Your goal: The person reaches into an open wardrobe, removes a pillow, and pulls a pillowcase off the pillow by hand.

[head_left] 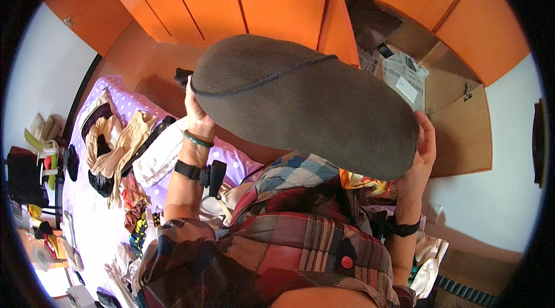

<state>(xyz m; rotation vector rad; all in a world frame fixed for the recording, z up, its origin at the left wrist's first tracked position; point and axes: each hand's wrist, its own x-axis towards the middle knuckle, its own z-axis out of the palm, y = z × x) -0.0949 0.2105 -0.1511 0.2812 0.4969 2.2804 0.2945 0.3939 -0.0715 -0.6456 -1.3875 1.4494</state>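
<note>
Both hands hold up a large, oval, dark grey-brown fabric item (303, 104) in front of the chest. A thin dark braided cord (269, 78) crosses its face; the picture does not settle whether it is a hat or something else. My left hand (198, 113) grips the left end, its fingers mostly hidden behind the fabric. At the lower right edge, my right hand (417, 162) holds the other end, with fingertips showing beside it. Small dark cloth (183, 77) sticks out by the left fingers; whether it belongs to the item is unclear.
Ahead stands an orange wooden wardrobe (282, 2) with an open compartment holding newspapers (401, 69); its open door (461, 134) projects at right. Heaped clothes (117, 139) lie on a purple polka-dot bedspread (123, 95) at left. More clothing (429, 260) lies lower right.
</note>
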